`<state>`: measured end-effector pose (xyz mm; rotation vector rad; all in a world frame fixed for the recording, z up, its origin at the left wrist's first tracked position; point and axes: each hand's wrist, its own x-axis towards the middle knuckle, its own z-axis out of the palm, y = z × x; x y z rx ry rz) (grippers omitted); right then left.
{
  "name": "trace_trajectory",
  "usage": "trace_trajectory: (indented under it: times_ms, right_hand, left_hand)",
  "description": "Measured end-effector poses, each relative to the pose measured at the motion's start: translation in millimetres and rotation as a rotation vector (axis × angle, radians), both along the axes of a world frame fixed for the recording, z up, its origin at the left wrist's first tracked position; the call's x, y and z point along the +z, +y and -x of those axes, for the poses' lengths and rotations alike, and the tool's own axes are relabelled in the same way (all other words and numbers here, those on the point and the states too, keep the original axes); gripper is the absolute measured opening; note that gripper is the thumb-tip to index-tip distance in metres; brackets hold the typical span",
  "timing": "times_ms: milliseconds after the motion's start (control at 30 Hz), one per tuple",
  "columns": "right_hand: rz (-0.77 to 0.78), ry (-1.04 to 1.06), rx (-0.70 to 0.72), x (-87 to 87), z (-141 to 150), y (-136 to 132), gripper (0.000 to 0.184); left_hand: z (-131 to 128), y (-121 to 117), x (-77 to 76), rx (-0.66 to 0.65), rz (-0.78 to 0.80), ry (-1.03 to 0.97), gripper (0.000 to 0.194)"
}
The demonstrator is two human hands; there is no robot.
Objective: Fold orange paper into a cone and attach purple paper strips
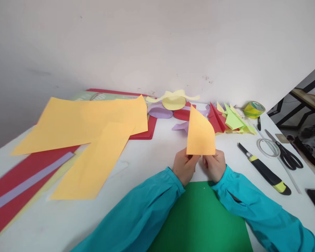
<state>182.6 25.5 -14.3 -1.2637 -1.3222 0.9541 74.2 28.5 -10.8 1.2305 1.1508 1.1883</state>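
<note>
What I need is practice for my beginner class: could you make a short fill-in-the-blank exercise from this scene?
1. The left hand holds the orange paper together with the ____.
2. The large sheet directly below the hands in the picture is coloured ____.
3. The white tape roll lies between the knife and the ____.

Missing words: right hand; green; scissors.

Orange paper piece (201, 134), small, one plain color. Held up over desk (147, 175) by my left grip (185, 166) and my right grip (215, 164), both at bottom edge. Stands upright, flat side toward me. Pointy tip on top, toward left. Left side almost straight, bottom straight, right side round like curved hill.
</note>
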Motion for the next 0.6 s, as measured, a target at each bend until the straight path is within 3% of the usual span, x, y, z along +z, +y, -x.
trace_trajectory:
  times_ms: [200, 400, 600]
  right_hand:
    - [0.013, -0.026, -0.078, -0.4, 0.9, 1.0, 0.036]
    - [0.104, 0.091, -0.072, -0.4, 1.8, 2.6, 0.046]
    - [0.005, -0.012, -0.004, 4.1, 0.6, 0.3, 0.039]
  left_hand:
    - [1.3, -1.6, 1.0, 0.046, -0.102, 0.035, 0.016]
    - [-0.6, -1.8, 4.1, -0.039, -0.086, 0.003, 0.018]
    - [1.4, -1.3, 1.2, 0.03, -0.105, 0.017, 0.015]
